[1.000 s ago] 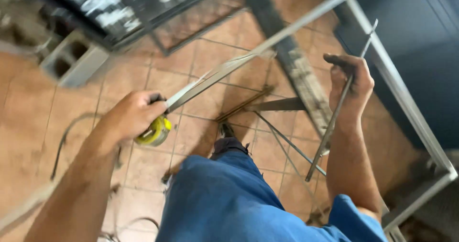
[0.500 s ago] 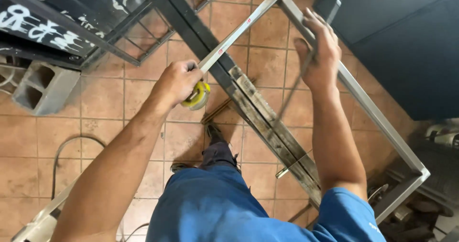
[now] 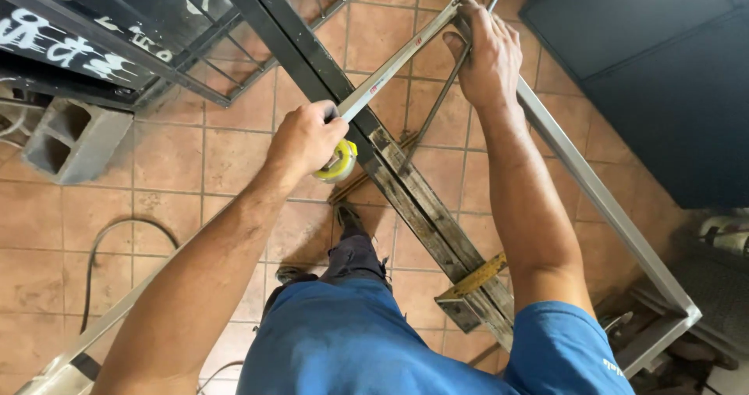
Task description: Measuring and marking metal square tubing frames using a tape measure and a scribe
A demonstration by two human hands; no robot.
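Item: measurement of a metal frame, seen from above the worker's shoulders.

Left hand (image 3: 306,139): closed in a full fist around a yellow tape measure case (image 3: 338,163), thumb side up, the case mostly hidden under the palm. The tape blade (image 3: 398,63) runs out taut from the fist, up and to the right.

Right hand (image 3: 488,52): fingers curled over the top corner of the grey steel frame (image 3: 593,196), pressing the blade's end against it. Whether the end hook is caught on the edge cannot be seen; the fingers cover it. A thin metal rod (image 3: 441,99) passes under this hand and slants down toward the floor; whether it is gripped as well cannot be told.

Position of frame: held up off the tiled floor (image 3: 168,157), its right rail running down to a lower corner near the person's right knee.

Surroundings: a dark, rusted steel beam (image 3: 406,188) crosses beneath the blade; a yellow-handled clamp (image 3: 474,278) sits on its lower part. A grey cinder block (image 3: 70,138) lies at left, a black cable (image 3: 117,235) below it, and a dark metal grate (image 3: 156,36) at upper left.

Note on good practice: as judged from this pose, a true reading calls for the blade kept straight and unsagging, laid flat along the member, the far end seated square on the corner, and the case pulled in line rather than at an angle.
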